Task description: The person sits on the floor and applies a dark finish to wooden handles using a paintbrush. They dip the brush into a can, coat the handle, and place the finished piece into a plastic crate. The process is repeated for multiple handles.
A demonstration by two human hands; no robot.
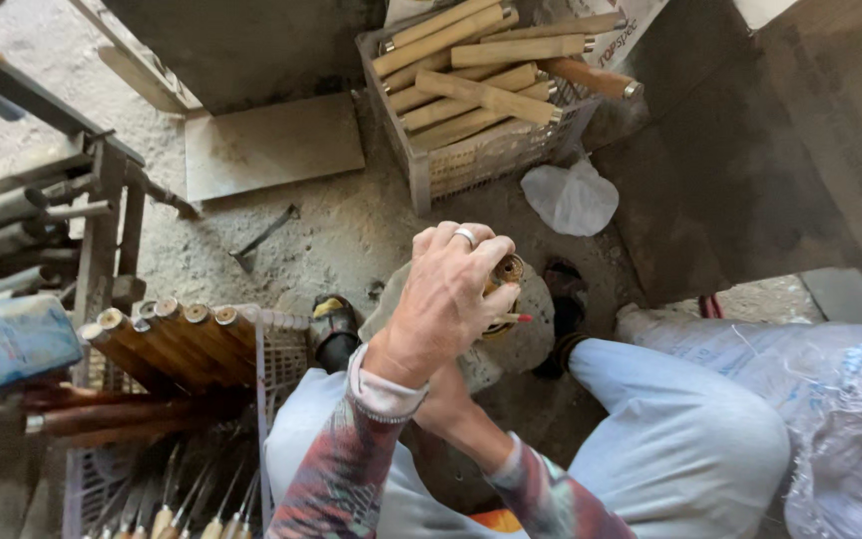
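Left hand [448, 294] apparently grips wooden handle [504, 272] upright.

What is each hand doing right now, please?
Left hand: closed around the top of an upright wooden handle.
Right hand: mostly hidden beneath the left; its state cannot be told.

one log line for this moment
left hand: over wooden handle | right hand: beneath, mostly hidden | stone block under | crate of handles ahead

The dusty concrete floor [351, 225] carries a grey crate [431, 165] of pale wooden handles at its far edge, a crumpled white bag [571, 198] beside it, a flat metal plate [271, 145], and a white basket [281, 349] at left.
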